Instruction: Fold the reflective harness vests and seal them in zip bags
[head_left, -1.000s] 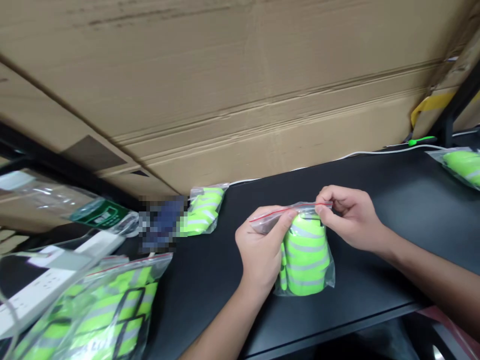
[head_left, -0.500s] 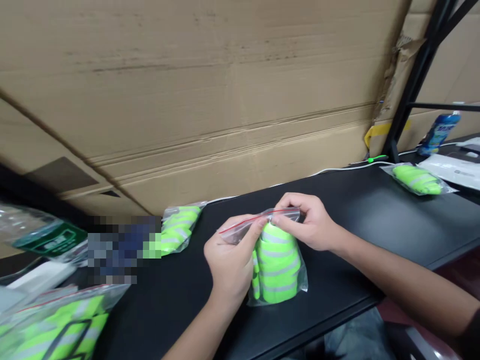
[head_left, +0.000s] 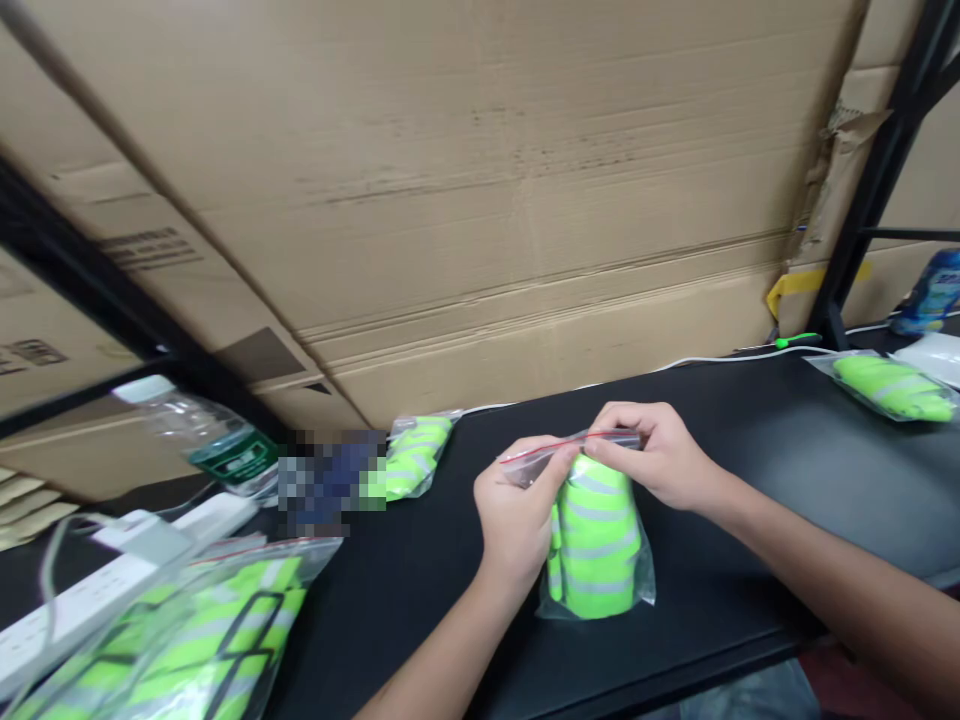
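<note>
Zip bag [head_left: 592, 585] w/ neon roll [head_left: 598, 520] is nr front edge of surface [head_left: 412, 610], L hand [head_left: 521, 505] & R hand [head_left: 651, 455] both pinching its red-lined top. Clear bottle [head_left: 214, 440] twd L edge: green label, white txt seems too blurred to read; carton print [head_left: 150, 249] likewise.

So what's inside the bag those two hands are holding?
Through the clear bag you can see a grey-striped, neon-green bundle and a narrower strip beside it. Anything behind the bundle is hidden.
</note>
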